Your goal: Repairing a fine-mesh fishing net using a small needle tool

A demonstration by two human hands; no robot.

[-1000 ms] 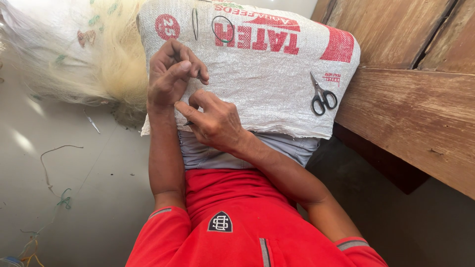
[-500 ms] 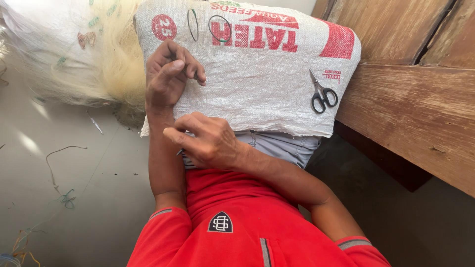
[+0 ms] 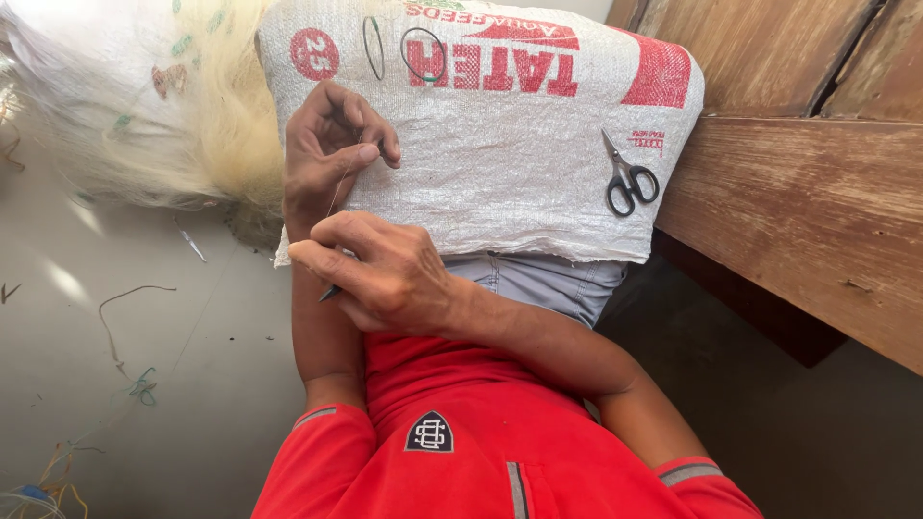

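A white woven sack (image 3: 500, 163) with red print lies over my lap. On its left part, my left hand (image 3: 327, 149) pinches a thin pale line (image 3: 338, 187) between thumb and forefinger. The line runs down to my right hand (image 3: 389, 279), which sits closer to my body at the sack's lower edge. My right hand is closed around a small dark pointed tool (image 3: 330, 292); only its tip shows below the fingers.
Small black-handled scissors (image 3: 625, 181) lie on the sack's right part and two thin wire rings (image 3: 423, 54) near its top. A heap of pale fishing net (image 3: 144, 106) lies on the grey floor at left, with line scraps (image 3: 125, 327). A wooden bench (image 3: 808, 221) stands to the right.
My right hand has drawn down and toward my body, away from my left hand, stretching the line between them. My left hand has stayed on the sack.
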